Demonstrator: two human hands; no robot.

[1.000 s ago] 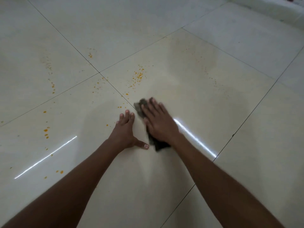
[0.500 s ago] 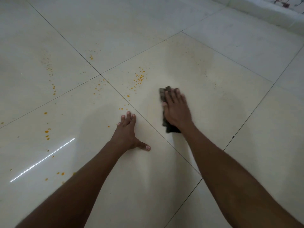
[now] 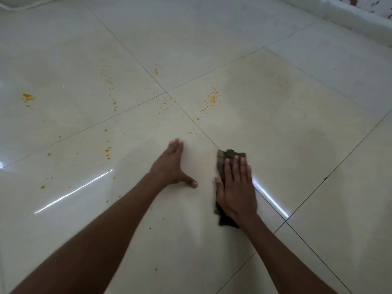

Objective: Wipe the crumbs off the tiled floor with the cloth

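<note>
The tiled floor [image 3: 265, 132] fills your whole view — pale, glossy squares cut by thin dark grout lines [image 3: 131, 58], with bright streaks of reflected light, so expect it to be slick under a palm. A low pale ledge [image 3: 343, 20] runs along the far right edge. Orange crumbs [image 3: 210, 100] lie scattered ahead of your hands, thickest just past the grout crossing, with looser trails and one larger lump [image 3: 27, 96] off to the left; plenty is not yet wiped.

Your left hand [image 3: 171, 164] lies flat on the tile, fingers straight, thumb spread — a released grip, holding nothing, bracing you. Your right hand [image 3: 235, 189] presses flat on the cloth [image 3: 228, 154], fingers straight rather than curled round it.

The cloth is dark and rumpled, lying on the tile just right of the diagonal grout line, poking out beyond your fingertips and behind your wrist. It looks soft, light and limp, so it will likely bunch or slide out — keep the palm over its middle and press evenly. The crumbs seem dry and loose, liable to scatter rather than stick
</note>
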